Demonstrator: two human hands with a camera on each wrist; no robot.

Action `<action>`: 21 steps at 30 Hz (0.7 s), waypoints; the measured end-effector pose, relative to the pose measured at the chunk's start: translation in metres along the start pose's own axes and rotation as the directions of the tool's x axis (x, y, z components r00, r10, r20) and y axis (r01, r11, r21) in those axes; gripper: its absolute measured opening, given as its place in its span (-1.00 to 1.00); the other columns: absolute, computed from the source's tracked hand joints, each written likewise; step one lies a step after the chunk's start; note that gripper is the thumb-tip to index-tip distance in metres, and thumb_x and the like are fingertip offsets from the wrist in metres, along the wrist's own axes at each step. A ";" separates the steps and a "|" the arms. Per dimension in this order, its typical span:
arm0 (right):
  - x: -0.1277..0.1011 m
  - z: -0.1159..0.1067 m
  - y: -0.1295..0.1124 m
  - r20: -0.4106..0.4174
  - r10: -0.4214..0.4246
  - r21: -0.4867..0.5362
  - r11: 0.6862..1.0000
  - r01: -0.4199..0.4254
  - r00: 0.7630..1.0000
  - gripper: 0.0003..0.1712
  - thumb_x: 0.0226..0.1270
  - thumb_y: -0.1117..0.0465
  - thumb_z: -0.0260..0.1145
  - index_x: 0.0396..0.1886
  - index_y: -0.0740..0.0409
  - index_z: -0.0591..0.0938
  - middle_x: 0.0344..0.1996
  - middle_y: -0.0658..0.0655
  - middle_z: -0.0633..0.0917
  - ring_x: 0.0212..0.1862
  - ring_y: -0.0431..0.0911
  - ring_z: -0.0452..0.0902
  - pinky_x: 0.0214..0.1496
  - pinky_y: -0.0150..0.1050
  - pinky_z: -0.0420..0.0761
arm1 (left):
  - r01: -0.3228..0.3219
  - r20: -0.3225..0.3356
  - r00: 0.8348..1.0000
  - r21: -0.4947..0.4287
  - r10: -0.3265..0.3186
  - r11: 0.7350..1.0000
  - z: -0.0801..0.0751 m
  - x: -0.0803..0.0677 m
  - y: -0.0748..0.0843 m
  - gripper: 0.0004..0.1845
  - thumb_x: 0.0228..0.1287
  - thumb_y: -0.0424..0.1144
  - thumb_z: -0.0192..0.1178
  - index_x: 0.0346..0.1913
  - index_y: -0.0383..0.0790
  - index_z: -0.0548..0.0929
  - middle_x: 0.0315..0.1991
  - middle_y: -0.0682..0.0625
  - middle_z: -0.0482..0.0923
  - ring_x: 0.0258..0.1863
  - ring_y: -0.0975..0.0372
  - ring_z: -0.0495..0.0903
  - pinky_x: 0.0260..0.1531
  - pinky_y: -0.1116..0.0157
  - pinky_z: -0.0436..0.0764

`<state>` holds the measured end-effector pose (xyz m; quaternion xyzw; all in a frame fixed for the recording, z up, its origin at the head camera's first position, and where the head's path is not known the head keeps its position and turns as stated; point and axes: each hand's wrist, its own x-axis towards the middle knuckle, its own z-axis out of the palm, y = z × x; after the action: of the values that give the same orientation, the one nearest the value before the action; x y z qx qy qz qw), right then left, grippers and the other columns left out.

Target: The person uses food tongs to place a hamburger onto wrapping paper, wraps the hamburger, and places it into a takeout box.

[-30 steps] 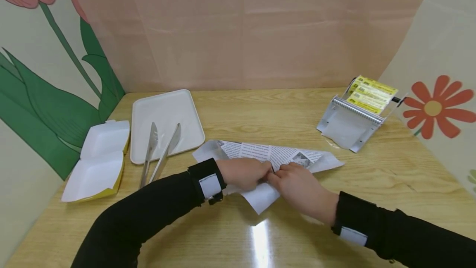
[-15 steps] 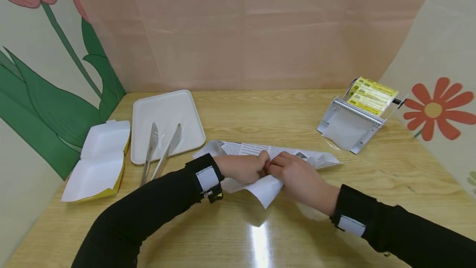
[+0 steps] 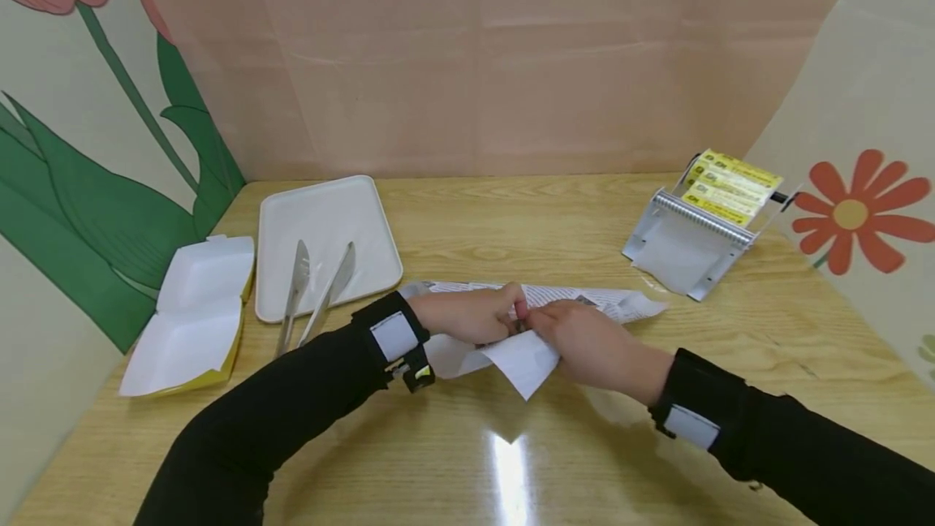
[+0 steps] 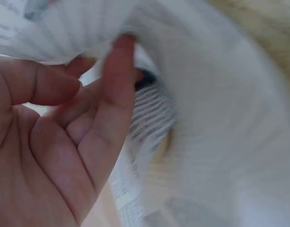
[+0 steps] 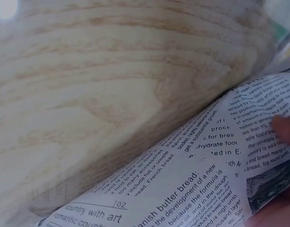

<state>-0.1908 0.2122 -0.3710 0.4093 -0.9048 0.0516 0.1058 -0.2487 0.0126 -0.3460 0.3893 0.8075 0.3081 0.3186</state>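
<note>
A sheet of newspaper-print wrapping paper [image 3: 621, 304] lies folded on the table, its plain white corner [image 3: 522, 360] pointing towards me. My left hand [image 3: 467, 315] pinches the paper near the middle; in the left wrist view its curled fingers [image 4: 119, 71] reach under a fold. Close beside it, my right hand [image 3: 595, 347] grips the rolled part. The right wrist view shows the printed side of the paper [image 5: 183, 189], with only bits of that hand at the right edge. Whatever the paper encloses is mostly hidden; a small beige patch [image 4: 160, 149] shows through a gap.
At the left stands an open takeaway box [image 3: 193, 315], white inside and yellow outside. Next to it, metal tongs [image 3: 321, 299] rest across a white tray [image 3: 329, 209]. A metal label dispenser [image 3: 694, 234] with yellow stickers stands at the back right of the wooden table [image 3: 467, 461].
The paper's far printed flap has come down into a narrower roll. Its front corner has shifted up and right. My left hand has edged left, and both hands keep to the paper.
</note>
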 end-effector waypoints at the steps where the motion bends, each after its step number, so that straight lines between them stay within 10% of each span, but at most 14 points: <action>1: 0.001 -0.002 0.001 0.017 0.014 0.019 1.000 -0.015 1.000 -0.38 -0.33 0.58 0.41 -0.06 0.37 0.60 -0.26 0.15 0.69 -0.20 0.04 0.63 -0.13 -0.05 0.61 | -0.014 -0.032 0.999 0.037 0.015 0.999 -0.004 -0.001 0.001 -0.86 0.41 -0.44 -0.02 -0.03 -0.26 0.37 -0.25 -0.04 0.59 -0.48 0.31 0.45 -0.52 0.46 0.41; 5: 0.006 -0.008 0.006 0.067 0.089 0.122 0.988 -0.096 0.994 -0.43 -0.19 0.58 0.36 -0.03 0.28 0.64 -0.27 0.10 0.71 -0.30 -0.08 0.59 -0.28 -0.15 0.59 | -0.050 -0.117 0.991 0.177 0.072 0.983 -0.019 -0.008 0.006 -0.79 0.52 -0.17 -0.03 -0.01 -0.18 0.55 -0.14 -0.01 0.62 -0.24 0.28 0.54 -0.26 0.39 0.49; 9: 0.013 -0.010 0.013 0.093 0.144 0.185 0.970 -0.159 0.985 -0.65 -0.06 0.52 0.34 -0.22 0.16 0.65 -0.44 -0.02 0.66 -0.47 -0.21 0.42 -0.44 -0.28 0.44 | -0.049 -0.030 0.998 0.243 0.058 0.969 -0.030 -0.017 0.007 -0.52 0.37 0.06 0.16 0.22 -0.14 0.49 0.14 -0.02 0.54 0.12 0.18 0.49 0.06 0.28 0.46; 13: 0.020 -0.013 0.018 0.119 0.195 0.204 0.955 -0.216 0.974 -0.76 0.00 0.46 0.35 -0.30 0.14 0.63 -0.49 -0.05 0.64 -0.51 -0.20 0.41 -0.46 -0.25 0.45 | -0.019 -0.005 1.000 0.306 0.021 0.952 -0.029 -0.019 0.004 -0.27 0.05 0.09 0.45 0.24 -0.13 0.46 0.10 0.03 0.55 0.04 0.24 0.53 0.00 0.32 0.49; 21: 0.028 -0.014 0.026 0.161 0.254 0.252 0.924 -0.288 0.954 -0.91 0.18 0.34 0.36 -0.29 0.20 0.68 -0.42 0.04 0.72 -0.43 -0.14 0.56 -0.34 -0.13 0.57 | -0.053 -0.125 0.985 0.422 0.116 0.905 -0.023 -0.005 -0.004 -0.84 0.26 -0.21 0.32 -0.14 -0.17 0.67 -0.22 0.08 0.68 -0.28 0.33 0.60 -0.20 0.41 0.54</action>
<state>-0.2262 0.2117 -0.3515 0.2930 -0.9418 0.1638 -0.0167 -0.2653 0.0013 -0.3335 0.4591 0.8583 0.1699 0.1539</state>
